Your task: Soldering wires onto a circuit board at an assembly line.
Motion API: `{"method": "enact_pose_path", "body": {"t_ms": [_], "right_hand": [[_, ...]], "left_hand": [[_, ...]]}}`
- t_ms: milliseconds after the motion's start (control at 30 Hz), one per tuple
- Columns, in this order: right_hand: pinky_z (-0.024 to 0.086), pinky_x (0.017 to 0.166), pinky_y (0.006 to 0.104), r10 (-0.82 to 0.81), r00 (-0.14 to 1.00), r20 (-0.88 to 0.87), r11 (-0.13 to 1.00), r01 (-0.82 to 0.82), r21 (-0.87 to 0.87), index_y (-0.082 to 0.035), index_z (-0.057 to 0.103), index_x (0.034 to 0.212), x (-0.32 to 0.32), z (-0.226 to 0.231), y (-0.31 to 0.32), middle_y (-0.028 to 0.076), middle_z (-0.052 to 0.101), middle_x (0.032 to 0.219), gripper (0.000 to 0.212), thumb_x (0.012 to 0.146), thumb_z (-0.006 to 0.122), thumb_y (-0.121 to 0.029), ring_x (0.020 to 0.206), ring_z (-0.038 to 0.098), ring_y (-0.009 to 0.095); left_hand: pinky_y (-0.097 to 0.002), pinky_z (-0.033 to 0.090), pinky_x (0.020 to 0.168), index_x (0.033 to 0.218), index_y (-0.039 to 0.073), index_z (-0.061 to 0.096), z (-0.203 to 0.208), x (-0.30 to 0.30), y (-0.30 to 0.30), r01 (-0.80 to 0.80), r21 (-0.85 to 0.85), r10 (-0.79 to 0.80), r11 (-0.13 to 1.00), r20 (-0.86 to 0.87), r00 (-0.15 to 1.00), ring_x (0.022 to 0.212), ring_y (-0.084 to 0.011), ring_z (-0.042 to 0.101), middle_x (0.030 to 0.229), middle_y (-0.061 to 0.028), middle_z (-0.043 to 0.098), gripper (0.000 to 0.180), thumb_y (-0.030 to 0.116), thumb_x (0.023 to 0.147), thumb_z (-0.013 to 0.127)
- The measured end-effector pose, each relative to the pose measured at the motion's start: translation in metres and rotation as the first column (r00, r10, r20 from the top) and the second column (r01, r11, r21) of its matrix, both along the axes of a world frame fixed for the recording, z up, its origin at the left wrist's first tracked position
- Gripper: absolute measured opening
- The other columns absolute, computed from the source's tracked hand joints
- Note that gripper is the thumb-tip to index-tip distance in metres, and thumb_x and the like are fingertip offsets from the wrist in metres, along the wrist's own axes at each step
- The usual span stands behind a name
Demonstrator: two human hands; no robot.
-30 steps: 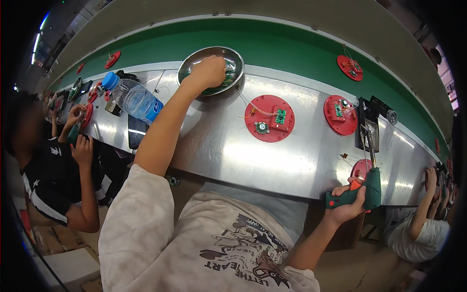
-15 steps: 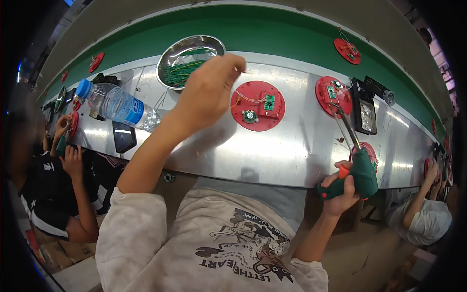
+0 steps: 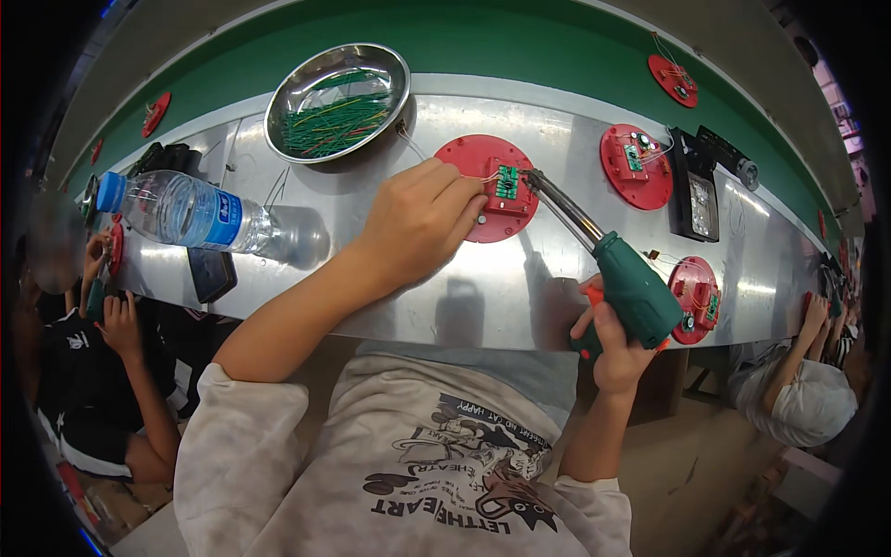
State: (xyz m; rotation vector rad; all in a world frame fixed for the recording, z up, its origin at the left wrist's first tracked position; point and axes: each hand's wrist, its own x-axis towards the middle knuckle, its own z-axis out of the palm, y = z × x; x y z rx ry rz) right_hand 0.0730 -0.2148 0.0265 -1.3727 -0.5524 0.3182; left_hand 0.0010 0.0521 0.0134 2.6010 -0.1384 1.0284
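Note:
A round red plastic disc lies on the metal bench in front of me, with a small green circuit board on its raised block. My left hand covers the disc's left part, its fingers pinched on a thin pale wire that runs to the board. From the right, my right hand grips a green soldering gun with an orange trigger. Its long metal barrel points up and left, the tip at the board's right edge. Whether the tip touches is too small to tell.
A steel bowl of green wires stands at the back left. Left of my arm are a water bottle and a dark phone. More red discs and a black box sit right. Co-workers sit both sides.
My left hand has come down from beside the bowl onto the middle disc. My right hand has swung the soldering gun leftward, its tip moving from the right disc to the middle disc's board.

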Motion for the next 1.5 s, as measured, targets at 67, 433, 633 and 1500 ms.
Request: {"method": "enact_pose_path", "body": {"t_ms": [67,433,633,1500], "right_hand": [[0.05,0.054,0.0263,-0.012,1.0,-0.01,1.0,0.012,0.006,0.007,0.063,0.116,-0.001,0.001,0.003,0.015,0.071,0.097,0.028,0.088,0.065,0.0,0.059,0.062,0.014],[0.047,0.04,0.0281,0.024,0.995,-0.093,0.989,-0.01,0.147,0.009,0.048,0.13,0.018,-0.02,-0.005,0.025,0.063,0.098,0.045,0.095,0.056,-0.017,0.046,0.058,0.02],[0.045,0.037,0.0281,-0.031,0.992,-0.122,0.981,0.054,0.188,0.011,0.048,0.123,0.017,-0.023,-0.003,0.024,0.061,0.095,0.04,0.098,0.051,-0.02,0.042,0.056,0.02],[0.044,0.036,0.0295,-0.086,0.992,-0.094,0.982,0.1,0.161,0.011,0.053,0.113,0.013,-0.019,-0.003,0.023,0.061,0.092,0.037,0.098,0.05,-0.022,0.041,0.055,0.019]], "left_hand": [[-0.0388,0.049,0.059,0.086,0.003,0.065,-0.001,0.001,0.0,-0.009,0.022,0.009,1.0,-0.011,1.0,0.069,-0.0264,0.059,0.075,-0.0086,0.059,0.006,0.006,0.083,0.069],[-0.0396,0.049,0.062,0.088,0.002,0.065,0.002,0.014,0.01,-0.104,-0.031,0.106,0.994,0.062,0.992,0.07,-0.0293,0.058,0.076,-0.0102,0.058,0.009,0.008,0.084,0.07],[-0.0431,0.048,0.071,0.09,0.003,0.067,0.001,0.018,0.034,-0.163,-0.14,0.157,0.977,-0.057,0.986,0.079,-0.0317,0.059,0.083,-0.013,0.058,0.012,0.014,0.087,0.069],[-0.0449,0.048,0.074,0.091,-0.001,0.071,0.009,-0.01,0.004,-0.274,-0.378,0.133,0.885,-0.358,0.924,0.081,-0.0353,0.061,0.082,-0.0176,0.062,0.023,0.021,0.087,0.067]]}}
